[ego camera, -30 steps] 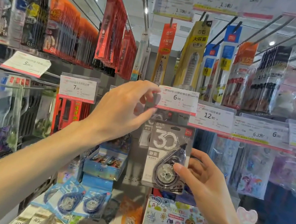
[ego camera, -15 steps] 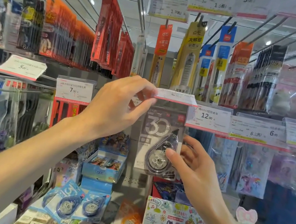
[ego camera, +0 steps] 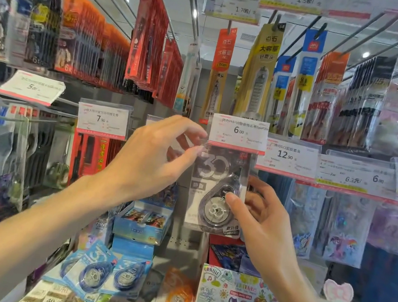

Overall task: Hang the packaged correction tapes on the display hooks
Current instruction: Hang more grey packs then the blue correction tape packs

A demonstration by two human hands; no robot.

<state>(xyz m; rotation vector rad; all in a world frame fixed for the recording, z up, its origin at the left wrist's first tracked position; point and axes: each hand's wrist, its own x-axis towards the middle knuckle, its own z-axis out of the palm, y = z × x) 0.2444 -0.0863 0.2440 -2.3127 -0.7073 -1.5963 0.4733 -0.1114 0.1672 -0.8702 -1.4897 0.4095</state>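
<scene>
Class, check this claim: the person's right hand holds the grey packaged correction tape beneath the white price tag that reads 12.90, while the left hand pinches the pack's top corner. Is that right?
Not quite. In the head view, the grey packaged correction tape hangs beneath the white price tag reading 6.00, not 12.90; the 12.90 tag sits further right. The rest stands: the right hand holds the pack, and the left hand pinches its top corner.

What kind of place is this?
Most likely a stationery shop aisle: packaged pens hang on hooks, price tags front each row, and both hands hold a packaged correction tape under one tag.
</scene>
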